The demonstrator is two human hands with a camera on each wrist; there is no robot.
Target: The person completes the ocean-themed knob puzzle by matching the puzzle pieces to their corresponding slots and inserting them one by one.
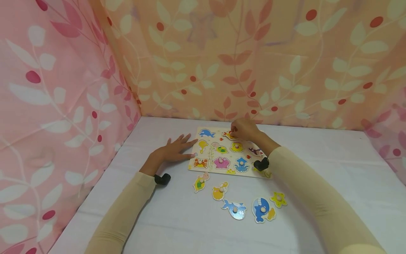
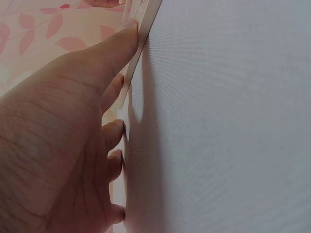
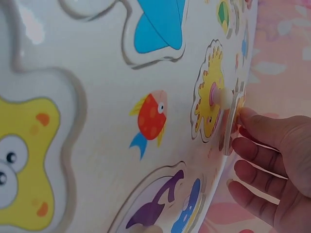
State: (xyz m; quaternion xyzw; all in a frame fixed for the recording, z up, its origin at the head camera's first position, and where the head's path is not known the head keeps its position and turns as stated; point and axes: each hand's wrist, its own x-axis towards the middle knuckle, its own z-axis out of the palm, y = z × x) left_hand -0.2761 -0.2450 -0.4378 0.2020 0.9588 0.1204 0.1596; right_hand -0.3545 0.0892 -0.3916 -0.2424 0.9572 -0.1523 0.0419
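A wooden peg puzzle board with sea animals lies on the white table. My left hand rests at its left edge with fingers spread; in the left wrist view the thumb presses on the board's edge. At the far edge my right hand pinches a red and yellow fish piece over the top row. The right wrist view shows that piece edge-on between thumb and fingers, beside the yellow octopus piece. Crab, pink shell and blue squid pieces sit in the front row.
Several loose pieces lie in front of the board: a turtle, an orange animal, a blue fish-shaped piece, a blue whale and a yellow star. Leaf-patterned cloth hangs behind the table.
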